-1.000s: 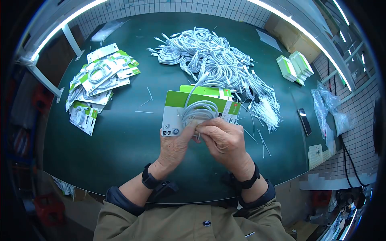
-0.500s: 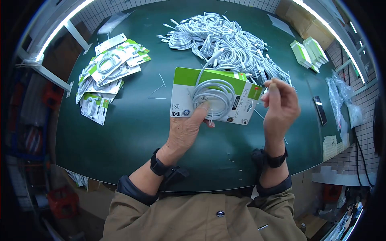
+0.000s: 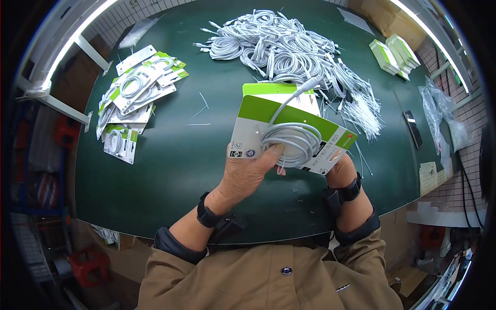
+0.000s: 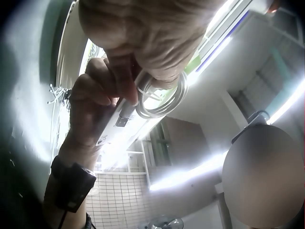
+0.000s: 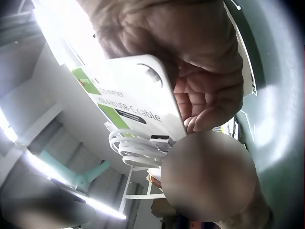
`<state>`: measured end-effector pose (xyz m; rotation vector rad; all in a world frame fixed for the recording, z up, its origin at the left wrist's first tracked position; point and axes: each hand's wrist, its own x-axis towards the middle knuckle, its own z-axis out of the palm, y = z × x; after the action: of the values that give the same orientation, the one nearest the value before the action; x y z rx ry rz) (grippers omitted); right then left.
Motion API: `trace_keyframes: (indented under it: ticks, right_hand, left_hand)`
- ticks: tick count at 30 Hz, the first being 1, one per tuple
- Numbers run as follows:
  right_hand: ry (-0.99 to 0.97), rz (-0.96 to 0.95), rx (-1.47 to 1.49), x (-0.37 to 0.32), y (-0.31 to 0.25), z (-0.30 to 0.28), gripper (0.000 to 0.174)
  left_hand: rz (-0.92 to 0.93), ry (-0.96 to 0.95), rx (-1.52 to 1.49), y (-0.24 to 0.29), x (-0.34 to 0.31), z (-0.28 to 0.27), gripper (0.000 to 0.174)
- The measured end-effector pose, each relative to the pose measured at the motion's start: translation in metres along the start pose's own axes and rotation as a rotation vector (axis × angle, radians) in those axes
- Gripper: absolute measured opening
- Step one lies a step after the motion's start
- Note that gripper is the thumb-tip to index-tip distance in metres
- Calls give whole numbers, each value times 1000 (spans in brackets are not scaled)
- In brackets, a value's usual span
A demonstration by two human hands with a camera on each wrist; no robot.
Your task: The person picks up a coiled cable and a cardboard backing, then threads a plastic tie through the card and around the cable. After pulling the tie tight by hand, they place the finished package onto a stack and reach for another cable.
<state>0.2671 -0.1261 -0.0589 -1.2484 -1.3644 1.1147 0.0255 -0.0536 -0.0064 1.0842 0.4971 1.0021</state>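
Observation:
My left hand (image 3: 248, 175) grips a white and green retail card (image 3: 330, 135) printed "USB-A to USB-C cable", its thumb pressing a coiled white cable (image 3: 305, 130) onto the front. One cable end (image 3: 306, 86) sticks up past the card's top edge. Behind this card, a second card (image 3: 271, 89) shows its green top. My right hand (image 3: 343, 172) is at the back of the card's lower right side, mostly hidden in the head view. In the right wrist view, its fingers (image 5: 209, 114) curl behind the card; I cannot tell what they hold. A metal plug (image 5: 162, 140) hangs beside the coil.
Beyond the cards lies a large heap of coiled white cables (image 3: 289, 46), with a bundle of thin white ties (image 3: 364, 113) at its right. Packed cards (image 3: 137, 85) are piled at left. Boxes (image 3: 392, 56), a phone (image 3: 412, 128) and plastic bags (image 3: 439, 116) are at right.
My right hand has left the coil's front, swung out to the right, and come back behind the card. The left hand still holds the card and coil, now further right in view.

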Motion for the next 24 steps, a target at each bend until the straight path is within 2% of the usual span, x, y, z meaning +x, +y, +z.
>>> trace_keyframes:
  ticks: [4, 6, 8, 10, 11, 14, 15, 17, 19, 24]
  right_hand:
    - [-47, 33, 70, 2, 14, -6, 21]
    - [-75, 2, 62, 2, 7, -4, 21]
    - [-43, -87, -67, -2, 2, 3, 23]
    - [-76, -117, -8, -2, 4, 2, 30]
    - [-124, -102, 117, 2, 9, -3, 37]
    - [-44, -11, 242, 6, -10, 15, 53]
    - [-94, 13, 357, 6, 14, 10, 57]
    - [-131, 69, 547, 8, 35, 10, 59]
    - [-161, 88, 636, 13, 41, 16, 57]
    - [-239, -28, 584, 39, 52, 42, 50]
  left_hand:
    - [-3, -12, 22, 0, 1, -2, 29]
    - [-13, -12, 12, 2, 1, -2, 28]
    - [-26, -7, -12, 3, 1, -2, 28]
    - [-36, -14, -5, 4, -2, 2, 29]
    - [-41, -18, -3, 4, -3, 3, 30]
    - [-53, 27, -50, 5, 1, 3, 32]
    - [-62, 16, -41, 4, 1, 1, 36]
    - [-81, -8, -27, 0, 1, -2, 43]
    - [-105, -18, -10, 0, 1, -3, 43]
    - [-84, 50, 47, 5, -1, 3, 32]
